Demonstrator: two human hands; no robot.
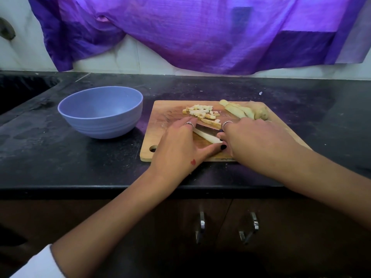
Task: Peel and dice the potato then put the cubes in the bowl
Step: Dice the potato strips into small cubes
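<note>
- Potato strips [208, 137] are laid on a wooden cutting board [160, 125], between the two hands, near the board's front half.
- Diced potato cubes [202, 112] are scattered in a small heap toward the far middle of the board, just beyond the knife.
- Larger uncut potato pieces [244, 111], partly with skin, are piled at the far right corner of the board.
- A knife blade [206, 130] is seen lying across the strips, its edge down on them; the handle is hidden under the right hand.
- The right hand [259, 143] is curled over the knife handle, fingers wrapped close together around it; a ring is worn on one finger.
- The left hand [180, 149] is laid on the strips, fingers held fairly straight and pressed together on top of them, with the thumb stretched out to the right toward the other hand; a ring is worn here too.
- A lilac bowl [100, 113] is placed on the black countertop [60, 157] just left of the board, not touching it; no cubes are seen inside it.
- A purple cloth [200, 33] is hung along the tiled wall behind the counter.
- A dark sink [22, 91] is recessed at the far left.
- Two metal cabinet handles [226, 227] are seen below the counter edge.
</note>
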